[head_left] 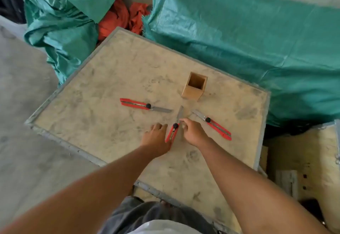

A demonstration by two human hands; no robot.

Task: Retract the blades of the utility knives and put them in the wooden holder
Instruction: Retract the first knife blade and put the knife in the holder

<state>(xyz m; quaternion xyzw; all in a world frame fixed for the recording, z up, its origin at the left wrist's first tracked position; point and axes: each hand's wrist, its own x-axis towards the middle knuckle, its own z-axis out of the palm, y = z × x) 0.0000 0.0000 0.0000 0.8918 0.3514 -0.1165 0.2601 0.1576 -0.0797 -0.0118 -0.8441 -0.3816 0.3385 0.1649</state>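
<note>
Middle knife (173,130) blade-up toward holder (194,87); left hand (156,138), right hand (193,132) pinching it.

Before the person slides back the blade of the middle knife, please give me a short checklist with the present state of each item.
1. Middle knife lies flat on the board: ok.
2. Left hand steadies its red handle: ok, it rests against it.
3. Right hand is at the black slider: ok; whether the fingers are clear of the exposed blade, cannot tell.
4. Blade retracted: not ok, it is out.
5. Holder upright and with room: ok, no knife shows in it.
6. Left knife and right knife safe: not ok, both blades are out.
</note>
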